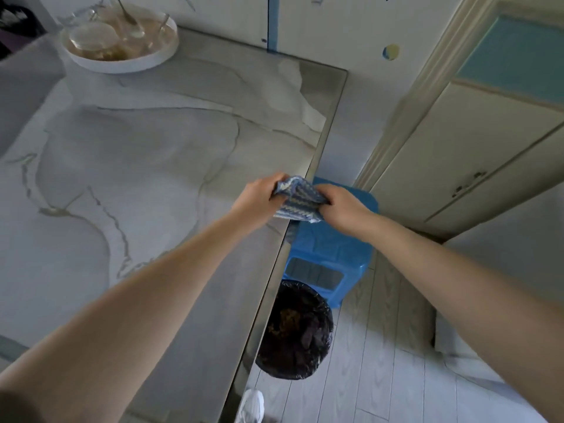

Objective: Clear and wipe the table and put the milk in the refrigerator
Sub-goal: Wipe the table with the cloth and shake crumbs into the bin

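Two hands on the dishcloth: left hand and right hand each clamp one end of the blue zigzag dishcloth, which is bunched between them, right over the table edge. Blue stool is just below the right hand, lined bin lower and nearer the body. White tray with glass jars and spoons sits well ahead-left of the left hand, on the table's far corner. Milk not in view.

Looks like folding the cloth before a wipe pass. Do it well: fold to a flat pad, clean face down. Wipe in overlapping strokes toward this edge so crumbs drop into the bin, not onto the stool. Lift the tray to wipe under it.
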